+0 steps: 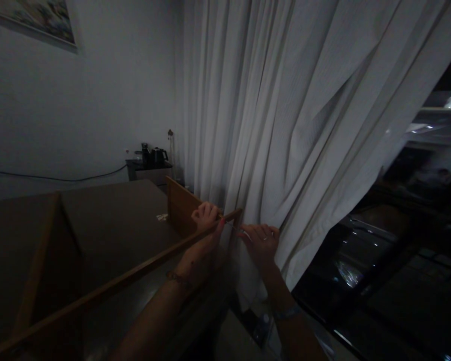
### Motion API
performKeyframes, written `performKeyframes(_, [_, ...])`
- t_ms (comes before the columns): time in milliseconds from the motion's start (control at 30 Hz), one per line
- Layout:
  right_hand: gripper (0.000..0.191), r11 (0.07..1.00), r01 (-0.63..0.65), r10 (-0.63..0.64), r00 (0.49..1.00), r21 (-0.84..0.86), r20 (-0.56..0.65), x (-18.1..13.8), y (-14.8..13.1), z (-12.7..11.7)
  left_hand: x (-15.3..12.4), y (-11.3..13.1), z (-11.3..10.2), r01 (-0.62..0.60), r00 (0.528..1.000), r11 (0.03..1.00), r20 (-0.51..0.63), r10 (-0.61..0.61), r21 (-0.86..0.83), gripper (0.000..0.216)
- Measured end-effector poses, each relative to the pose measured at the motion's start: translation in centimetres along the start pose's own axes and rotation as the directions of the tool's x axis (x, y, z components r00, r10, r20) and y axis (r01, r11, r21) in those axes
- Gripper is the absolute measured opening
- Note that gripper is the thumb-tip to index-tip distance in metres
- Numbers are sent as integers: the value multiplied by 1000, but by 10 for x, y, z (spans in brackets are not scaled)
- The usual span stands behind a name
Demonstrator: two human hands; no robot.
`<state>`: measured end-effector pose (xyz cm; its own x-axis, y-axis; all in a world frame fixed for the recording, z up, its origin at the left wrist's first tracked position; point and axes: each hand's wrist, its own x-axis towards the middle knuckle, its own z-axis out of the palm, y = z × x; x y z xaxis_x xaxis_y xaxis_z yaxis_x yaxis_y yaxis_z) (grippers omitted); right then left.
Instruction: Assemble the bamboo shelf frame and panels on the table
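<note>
The room is dim. My left hand (205,220) is curled over the top corner of a brown wooden frame (108,286), with its fingers wrapped round the rail near where two boards meet. My right hand (261,240) is just to the right of that corner, its fingers pinched on a thin metal tool (236,228) that points at the corner; I cannot make out what tool it is. A white curtain (285,125) hangs right behind both hands and touches the right one.
A brown panel surface (108,220) lies inside the frame. A small side table with a kettle (158,156) stands at the back wall. A cable (52,178) runs along the wall. A dark window (398,240) is at right. A picture (37,20) hangs upper left.
</note>
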<state>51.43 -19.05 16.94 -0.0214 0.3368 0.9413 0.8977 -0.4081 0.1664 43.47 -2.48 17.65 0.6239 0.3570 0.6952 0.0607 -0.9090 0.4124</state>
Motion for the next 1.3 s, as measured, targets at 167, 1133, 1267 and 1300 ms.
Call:
performKeyframes(167, [32,988,-134,131,991,83,31,-1,-14,0,-1,0,2,7,999,1000,-41,-8,-15,17])
performKeyframes(1133, [14,661,-252,296,953,707,62,-6,-26,11,0,1,-4,-33,999,999,-15,33,-37,20])
performKeyframes(1267, [28,727,-96,78,995,679,57,-11,-12,9,0,-1,0,-35,999,998,-34,33,-44,18])
performKeyframes(1300, [28,727,-82,56,997,681,60,-11,-9,9,1,-1,1,-34,999,998,-34,32,-46,17])
